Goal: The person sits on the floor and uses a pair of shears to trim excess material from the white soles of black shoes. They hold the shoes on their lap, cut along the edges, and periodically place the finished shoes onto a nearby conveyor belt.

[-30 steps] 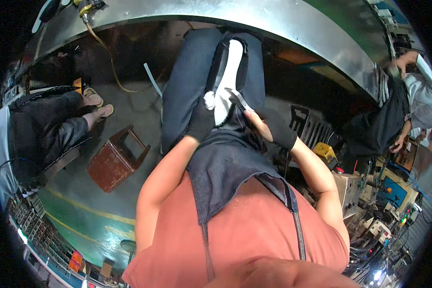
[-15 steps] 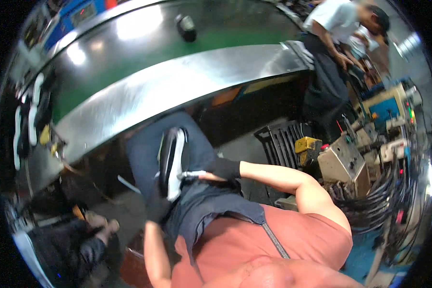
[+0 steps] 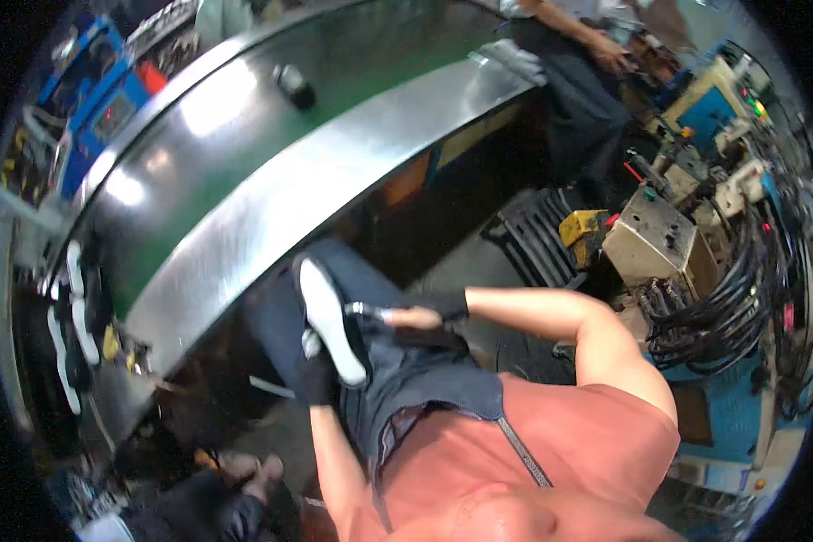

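- White rubber shows on the sole of the shoe [image 3: 332, 318], which lies sole-up across the person's lap, on the dark apron near the middle of the view.
- Left hand [image 3: 317, 378], in a dark glove, is closed around the near end of the shoe, fingers curled under its edge and holding it steady against the thigh.
- Right hand [image 3: 422, 318], also wearing a dark glove that leaves the fingers partly bare, is clenched around a small metal hand tool [image 3: 368, 312]; the tool's tip touches the right side of the shoe, just beside the sole's rim.
- Both forearms come in from the near edge, bare below the sleeves of a salmon-coloured shirt [image 3: 551, 425].
- Far of the lap runs a long curved conveyor [image 3: 271, 217] with a steel rim and a green belt; a small dark object [image 3: 294, 86] rides on the belt toward the far left.
- At the left end of the conveyor several white soles [image 3: 68, 316] hang or stand in a row, well apart from the hands.
- To the right stand a beige machine box [image 3: 655, 239], a yellow box [image 3: 585, 226] and bundles of black cables [image 3: 741, 289].
- Another person [image 3: 574, 63] stands at the far right end of the conveyor, hands busy at a machine; more legs show at the near left [image 3: 217, 497].
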A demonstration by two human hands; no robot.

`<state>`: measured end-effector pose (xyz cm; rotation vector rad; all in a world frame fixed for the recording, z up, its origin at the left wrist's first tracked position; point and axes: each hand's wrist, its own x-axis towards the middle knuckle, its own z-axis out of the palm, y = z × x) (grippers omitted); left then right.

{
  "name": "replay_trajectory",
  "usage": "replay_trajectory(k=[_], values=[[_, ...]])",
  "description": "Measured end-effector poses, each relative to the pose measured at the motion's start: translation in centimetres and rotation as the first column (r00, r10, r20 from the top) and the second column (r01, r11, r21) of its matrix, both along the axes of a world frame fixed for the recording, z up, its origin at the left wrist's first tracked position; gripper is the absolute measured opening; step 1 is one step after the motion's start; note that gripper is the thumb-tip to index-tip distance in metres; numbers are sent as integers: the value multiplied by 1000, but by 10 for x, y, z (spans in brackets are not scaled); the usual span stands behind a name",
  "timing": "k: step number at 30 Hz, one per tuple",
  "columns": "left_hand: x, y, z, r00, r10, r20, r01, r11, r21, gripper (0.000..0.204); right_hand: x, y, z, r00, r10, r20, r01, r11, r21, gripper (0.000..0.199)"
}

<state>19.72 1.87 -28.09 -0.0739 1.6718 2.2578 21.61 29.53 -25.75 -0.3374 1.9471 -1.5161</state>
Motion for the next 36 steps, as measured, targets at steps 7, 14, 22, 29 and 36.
replay_trajectory(k=[7, 14, 22, 29, 36], values=[[54, 48, 11, 931, -113, -347, -100, 835, -541, 76, -48, -49, 89, 734, 653, -186, -320, 574, 754, 47], [29, 47, 9, 934, -51, -353, -221, 694, -685, 74, -71, -13, 23, 604, 637, -480, -228, 714, 662, 46], [9, 40, -48, 870, 117, -479, -448, 595, -667, 67, -102, -55, 115, 487, 868, -95, -474, 354, 806, 35], [-20, -17, -2, 848, -396, -352, -103, 527, -843, 36, -60, -59, 76, 544, 593, -594, -523, 793, 312, 43], [-17, 37, 11, 937, -87, -338, -69, 904, -422, 102, -78, -8, 64, 952, 303, -45, -270, 898, 346, 46]])
